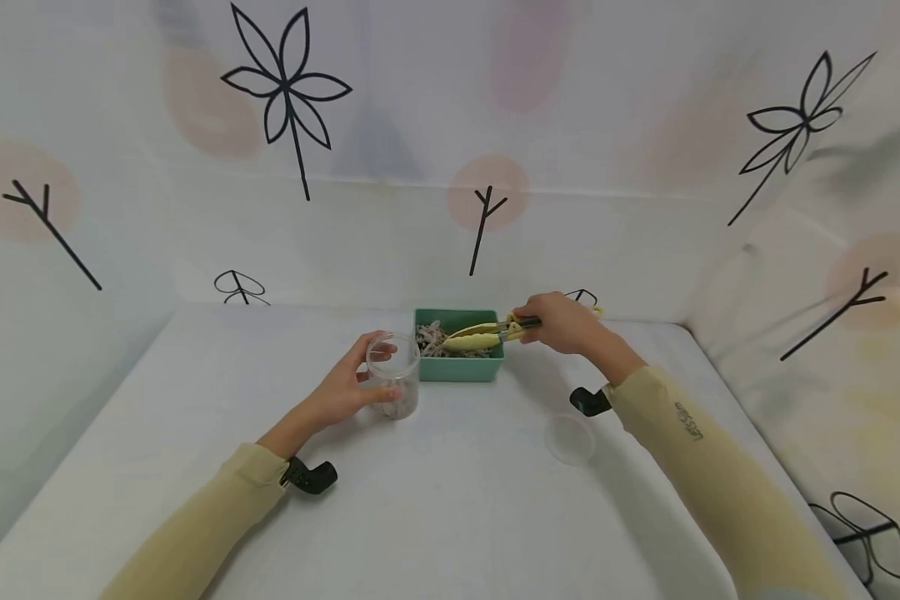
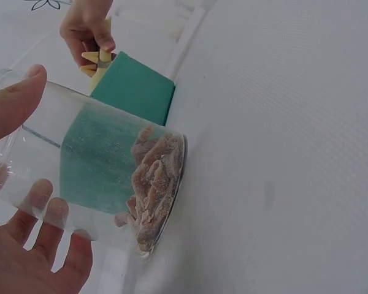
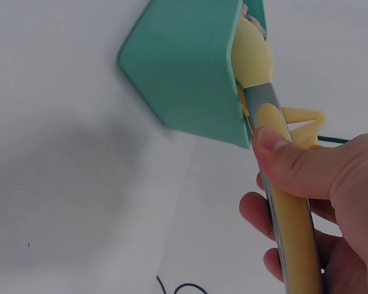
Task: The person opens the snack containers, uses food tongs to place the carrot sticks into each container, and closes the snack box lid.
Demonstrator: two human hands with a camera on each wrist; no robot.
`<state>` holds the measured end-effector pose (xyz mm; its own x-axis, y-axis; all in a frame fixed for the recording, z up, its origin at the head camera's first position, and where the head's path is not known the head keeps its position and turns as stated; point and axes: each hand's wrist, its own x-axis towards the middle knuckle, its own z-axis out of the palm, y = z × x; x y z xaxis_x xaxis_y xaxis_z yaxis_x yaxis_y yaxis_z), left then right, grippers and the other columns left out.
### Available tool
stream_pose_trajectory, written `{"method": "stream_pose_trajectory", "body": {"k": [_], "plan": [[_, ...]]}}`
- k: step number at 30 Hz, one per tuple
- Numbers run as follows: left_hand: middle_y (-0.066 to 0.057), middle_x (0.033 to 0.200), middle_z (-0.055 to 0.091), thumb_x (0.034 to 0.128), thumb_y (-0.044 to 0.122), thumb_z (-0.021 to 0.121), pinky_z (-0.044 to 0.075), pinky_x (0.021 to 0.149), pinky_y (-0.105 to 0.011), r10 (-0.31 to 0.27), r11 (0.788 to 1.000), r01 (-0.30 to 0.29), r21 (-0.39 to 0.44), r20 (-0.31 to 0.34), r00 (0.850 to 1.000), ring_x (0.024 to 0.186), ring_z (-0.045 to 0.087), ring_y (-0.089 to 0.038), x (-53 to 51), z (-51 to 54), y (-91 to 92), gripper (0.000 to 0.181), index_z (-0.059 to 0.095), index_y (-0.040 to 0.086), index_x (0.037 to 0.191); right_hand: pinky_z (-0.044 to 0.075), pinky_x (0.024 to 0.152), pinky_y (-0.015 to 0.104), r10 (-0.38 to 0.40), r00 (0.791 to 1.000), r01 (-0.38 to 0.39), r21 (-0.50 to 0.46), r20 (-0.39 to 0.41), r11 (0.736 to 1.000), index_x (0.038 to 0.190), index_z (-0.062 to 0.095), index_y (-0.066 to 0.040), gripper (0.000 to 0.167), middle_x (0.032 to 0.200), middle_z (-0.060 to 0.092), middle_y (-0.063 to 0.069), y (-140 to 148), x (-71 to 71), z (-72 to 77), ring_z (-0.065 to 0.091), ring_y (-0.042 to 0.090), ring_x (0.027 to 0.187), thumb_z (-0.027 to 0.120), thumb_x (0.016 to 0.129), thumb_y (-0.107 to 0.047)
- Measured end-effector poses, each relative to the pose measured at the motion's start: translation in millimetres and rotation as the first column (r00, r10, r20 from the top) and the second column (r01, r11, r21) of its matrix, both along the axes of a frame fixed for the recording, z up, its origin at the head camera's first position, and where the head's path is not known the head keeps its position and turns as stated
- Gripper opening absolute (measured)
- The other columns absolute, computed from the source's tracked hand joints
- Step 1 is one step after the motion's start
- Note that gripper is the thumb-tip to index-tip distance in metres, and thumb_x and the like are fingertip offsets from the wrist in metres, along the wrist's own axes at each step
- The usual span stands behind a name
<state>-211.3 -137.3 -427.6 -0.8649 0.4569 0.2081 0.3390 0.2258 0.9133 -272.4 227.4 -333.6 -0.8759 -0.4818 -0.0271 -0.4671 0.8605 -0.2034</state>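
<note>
My left hand [image 1: 341, 387] grips a clear jar [image 1: 408, 400] beside the green box, thumb on one side and fingers round the other. Brownish, powder-dusted strips [image 2: 153, 184] lie in the bottom of the jar in the left wrist view. With my right hand [image 1: 558, 323] I hold yellow tongs [image 1: 476, 341] by the handles, thumb along one arm in the right wrist view. The tongs' heads reach over the rim into the green box [image 1: 457, 369]. Greyish, dusty strips [image 1: 429, 337] fill part of that box; whether the tongs pinch any is hidden.
A clear round lid [image 1: 570, 439] lies flat on the white table [image 1: 450, 517], right of the middle. Behind the box rises a pale backdrop [image 1: 405, 242] with printed leaves, and it continues down both sides of the table.
</note>
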Motion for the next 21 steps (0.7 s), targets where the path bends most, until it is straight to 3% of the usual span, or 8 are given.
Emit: {"method": "stream_pose_trajectory", "body": {"k": [6,14,21], "plan": [[-0.02,0.144,0.045,0.0861,0.012,0.08,0.035,0.105,-0.061,0.007,1.0,-0.007,-0.004,0.001,1.0,0.136,0.041,-0.036,2.5,2.9,1.0,0.081,0.031,0.014,0.151,0.051,0.081,0.041,-0.001,1.0,0.002,-0.038,0.023,0.999,0.134,0.061,0.0,0.055,0.113,0.066,0.011,4,1.4,3.0,0.063,0.022,0.093,0.08,0.086,-0.018],[-0.018,0.145,0.045,0.0851,0.014,0.081,0.035,0.106,-0.06,0.018,1.0,-0.018,-0.004,0.018,1.0,0.136,0.041,-0.034,0.4,-1.8,-0.2,0.082,0.032,0.017,0.151,0.051,0.091,0.046,0.031,0.996,-0.026,-0.058,0.083,0.998,0.143,0.05,0.003,0.068,0.13,0.059,0.017,-18,0.7,-1.2,0.064,0.032,0.109,0.08,0.087,-0.02],[-0.017,0.145,0.046,0.0853,0.014,0.081,0.035,0.106,-0.061,0.017,1.0,-0.017,-0.013,0.014,1.0,0.135,0.041,-0.034,-0.2,-1.0,0.7,0.083,0.031,0.017,0.151,0.052,0.086,0.042,0.015,0.997,-0.008,-0.084,0.077,0.996,0.14,0.055,0.001,0.061,0.12,0.063,0.012,-24,-3.5,-12.5,0.064,0.026,0.102,0.079,0.088,-0.02]]}}
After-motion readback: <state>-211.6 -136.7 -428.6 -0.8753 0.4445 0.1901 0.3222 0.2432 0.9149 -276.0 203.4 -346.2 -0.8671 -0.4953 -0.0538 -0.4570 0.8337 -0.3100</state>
